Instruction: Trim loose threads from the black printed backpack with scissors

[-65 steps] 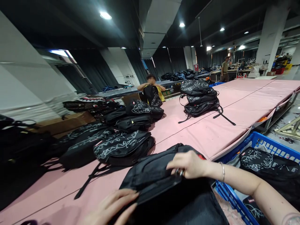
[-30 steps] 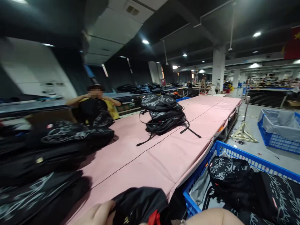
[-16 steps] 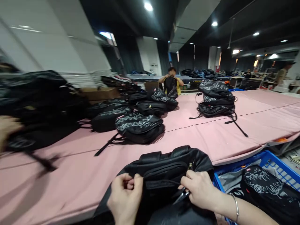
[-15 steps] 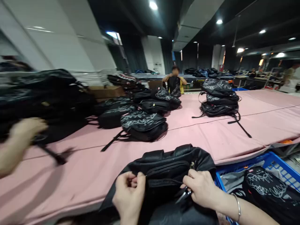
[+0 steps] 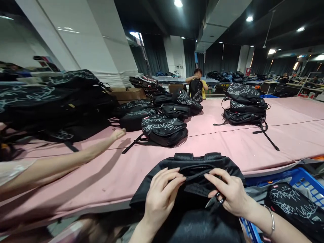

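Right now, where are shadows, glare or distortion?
All in the head view: a co-worker's arm casts a shadow on the pink tabletop; a ceiling lamp glares white; the white pillar leans, probably lens distortion; the held black backpack shows little detail.

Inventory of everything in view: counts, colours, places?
Handled backpack: 1, black, bottom centre
Metal tool: 1, silver and dark, in right hand
Stacked backpacks: about 3, black, right of centre
Other backpacks: several, black, left, middle
Crate: 1, blue, lower right, backpack inside
Table: 1, pink covering, mid-view
Cardboard boxes: 2, brown, behind backpacks
Ceiling lights: several, white, overhead
Person: 1, yellow top, beyond table; others distant
Co-worker's arm: 1, pale sleeve, left
Bracelet: 1, silver, right wrist
Left hand, right hand: 1 each, bare, on handled backpack
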`<state>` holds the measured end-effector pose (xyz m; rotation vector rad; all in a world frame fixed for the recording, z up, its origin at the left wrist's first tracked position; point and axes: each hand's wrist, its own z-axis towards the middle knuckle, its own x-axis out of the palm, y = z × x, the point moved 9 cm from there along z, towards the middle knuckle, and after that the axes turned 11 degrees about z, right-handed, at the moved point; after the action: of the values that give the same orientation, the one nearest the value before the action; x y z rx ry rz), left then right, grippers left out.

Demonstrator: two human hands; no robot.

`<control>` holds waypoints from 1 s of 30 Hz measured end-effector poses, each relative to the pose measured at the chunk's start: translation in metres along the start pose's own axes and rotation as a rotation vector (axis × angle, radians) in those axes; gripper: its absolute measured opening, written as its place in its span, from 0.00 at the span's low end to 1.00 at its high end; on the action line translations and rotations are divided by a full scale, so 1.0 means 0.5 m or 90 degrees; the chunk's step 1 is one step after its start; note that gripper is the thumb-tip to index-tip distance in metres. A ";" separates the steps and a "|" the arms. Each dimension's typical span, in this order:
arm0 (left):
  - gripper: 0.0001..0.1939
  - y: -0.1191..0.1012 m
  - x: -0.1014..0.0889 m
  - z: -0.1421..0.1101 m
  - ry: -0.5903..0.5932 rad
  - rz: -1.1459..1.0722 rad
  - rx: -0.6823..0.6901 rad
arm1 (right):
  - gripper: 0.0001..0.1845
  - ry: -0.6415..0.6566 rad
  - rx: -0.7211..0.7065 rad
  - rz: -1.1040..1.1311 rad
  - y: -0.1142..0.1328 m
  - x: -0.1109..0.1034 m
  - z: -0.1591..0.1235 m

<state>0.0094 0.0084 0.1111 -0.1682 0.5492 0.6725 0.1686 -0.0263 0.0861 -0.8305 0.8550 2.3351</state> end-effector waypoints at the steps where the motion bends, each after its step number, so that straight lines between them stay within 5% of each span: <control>1: 0.11 -0.009 0.000 -0.004 -0.009 -0.007 0.024 | 0.24 0.008 0.008 0.006 -0.002 0.000 0.004; 5: 0.12 -0.039 -0.002 -0.024 -0.032 -0.035 0.110 | 0.23 0.029 0.044 -0.030 -0.016 0.009 0.008; 9: 0.10 -0.051 0.002 -0.046 -0.026 -0.051 0.139 | 0.14 -0.059 0.000 -0.042 -0.002 0.009 -0.014; 14: 0.09 -0.052 0.005 -0.065 -0.058 -0.037 0.090 | 0.09 -0.208 -0.136 -0.098 0.055 0.007 -0.051; 27: 0.16 -0.022 0.020 -0.078 -0.085 -0.090 -0.028 | 0.11 -0.219 -0.089 -0.025 0.033 0.003 -0.044; 30: 0.17 -0.033 0.015 -0.036 -0.016 -0.068 -0.008 | 0.11 -0.219 -0.080 -0.020 0.029 -0.010 -0.026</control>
<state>0.0171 -0.0060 0.0914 -0.2001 0.5089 0.5731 0.1676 -0.0466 0.0870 -0.4645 0.5504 2.4254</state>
